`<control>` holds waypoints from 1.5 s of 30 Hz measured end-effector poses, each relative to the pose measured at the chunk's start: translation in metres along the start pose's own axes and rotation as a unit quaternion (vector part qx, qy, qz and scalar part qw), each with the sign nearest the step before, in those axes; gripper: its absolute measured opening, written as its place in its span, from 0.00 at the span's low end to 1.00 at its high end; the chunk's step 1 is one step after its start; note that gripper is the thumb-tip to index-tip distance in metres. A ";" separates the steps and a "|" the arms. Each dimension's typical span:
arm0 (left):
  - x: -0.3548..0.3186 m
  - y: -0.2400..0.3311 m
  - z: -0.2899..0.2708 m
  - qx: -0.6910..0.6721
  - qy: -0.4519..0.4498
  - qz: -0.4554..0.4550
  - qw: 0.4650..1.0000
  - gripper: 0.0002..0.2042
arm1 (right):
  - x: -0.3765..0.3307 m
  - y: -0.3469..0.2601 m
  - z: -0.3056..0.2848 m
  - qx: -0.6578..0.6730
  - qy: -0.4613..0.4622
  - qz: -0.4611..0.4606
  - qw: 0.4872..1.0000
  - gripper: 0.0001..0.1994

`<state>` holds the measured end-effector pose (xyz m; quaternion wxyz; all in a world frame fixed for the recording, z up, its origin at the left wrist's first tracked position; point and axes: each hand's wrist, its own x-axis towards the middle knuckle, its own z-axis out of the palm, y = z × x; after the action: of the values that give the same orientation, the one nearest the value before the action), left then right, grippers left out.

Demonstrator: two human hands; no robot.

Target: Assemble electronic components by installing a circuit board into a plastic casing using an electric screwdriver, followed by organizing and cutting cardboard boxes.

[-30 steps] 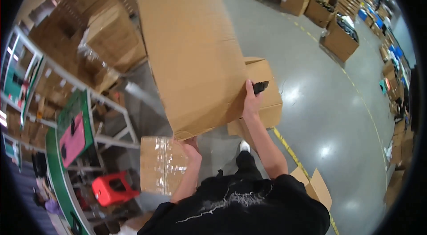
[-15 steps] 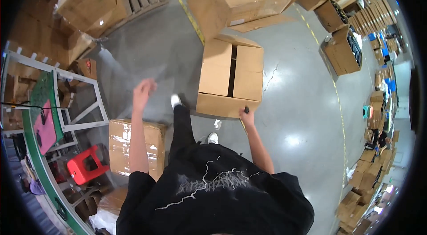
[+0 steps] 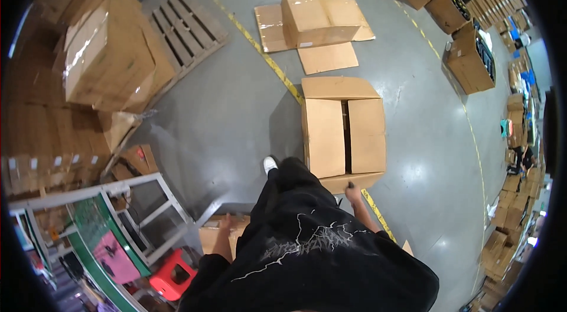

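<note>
A brown carton (image 3: 326,135) stands on the floor in front of me. Its two long top flaps nearly meet, leaving a dark slit, and its far end flap (image 3: 339,86) stands outward. My right hand (image 3: 354,193) is at the carton's near end, closed around a small dark object (image 3: 351,185) whose kind I cannot make out. My left hand (image 3: 225,223) hangs low at my left, over or beside a taped carton (image 3: 207,240) partly hidden by my body. Its fingers look apart, and nothing shows in them.
Beyond the carton lies another box (image 3: 316,8) with flaps spread on the floor. A wooden pallet (image 3: 186,31) and stacked cartons (image 3: 109,58) stand at left. A red stool (image 3: 173,275) and a green-edged workbench (image 3: 97,229) are near left; filled cartons (image 3: 472,59) stand far right.
My left hand has dropped from out in front to low beside me. The view has shifted, so the carton sits farther right. My right hand stays at its near end with the dark object.
</note>
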<state>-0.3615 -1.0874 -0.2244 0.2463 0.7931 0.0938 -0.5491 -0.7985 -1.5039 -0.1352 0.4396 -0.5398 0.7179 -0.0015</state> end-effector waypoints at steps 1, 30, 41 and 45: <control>0.003 0.068 0.004 0.136 -0.102 0.188 0.967 0.25 | 0.026 -0.026 -0.002 -0.039 0.023 -0.016 0.999 0.09; 0.216 0.887 0.117 0.234 -0.109 0.138 0.956 0.14 | 0.531 -0.663 -0.111 0.373 0.015 -0.035 0.927 0.15; 0.475 1.262 0.168 0.301 -0.026 0.231 0.925 0.12 | 0.846 -0.817 -0.045 0.123 -0.013 0.111 0.986 0.25; 0.527 1.477 0.270 0.186 0.014 0.285 0.940 0.14 | 0.982 -0.843 -0.056 -0.064 0.066 -0.055 0.994 0.15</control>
<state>0.2351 -2.5572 -0.3575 0.2397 0.8260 -0.2366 -0.4520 -0.2114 -2.6440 -0.3172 0.3553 -0.6041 0.7132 -0.0156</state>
